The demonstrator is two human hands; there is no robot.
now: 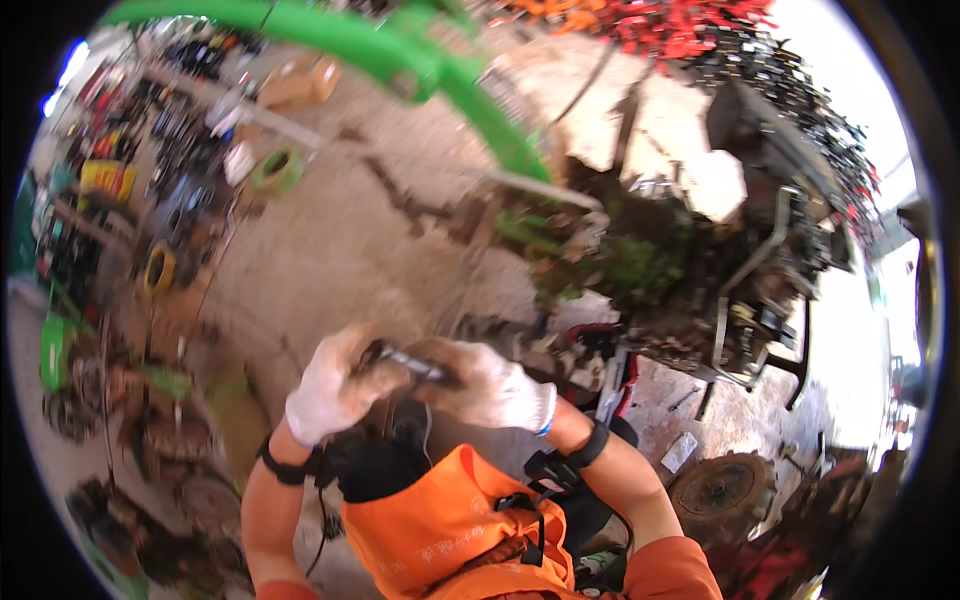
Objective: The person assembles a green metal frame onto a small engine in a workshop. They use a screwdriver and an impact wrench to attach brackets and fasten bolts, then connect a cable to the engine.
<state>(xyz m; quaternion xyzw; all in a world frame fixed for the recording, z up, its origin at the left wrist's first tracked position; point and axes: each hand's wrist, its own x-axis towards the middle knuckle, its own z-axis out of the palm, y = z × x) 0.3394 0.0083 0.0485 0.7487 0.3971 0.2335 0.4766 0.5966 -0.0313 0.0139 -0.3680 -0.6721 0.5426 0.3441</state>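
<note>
Both my hands wear soiled white work gloves and meet in front of my orange apron (440, 530). Between them is a short, dark metal tool or part with a shiny grey side (420, 366); blur hides its exact kind. My left hand (345, 385) has its fingers curled round the left end. My right hand (480, 385) wraps the other end, fingers bent over it. To the right of my hands stands a greasy, partly stripped machine (650, 250) with an engine and bent metal bars.
A green curved frame bar (400, 60) arches across the top. A wheel with a black tyre (725, 490) lies at lower right. Crowded parts (185, 200) line the left side, near a green ring (277, 172). Red and black pieces (690, 30) are heaped at far right.
</note>
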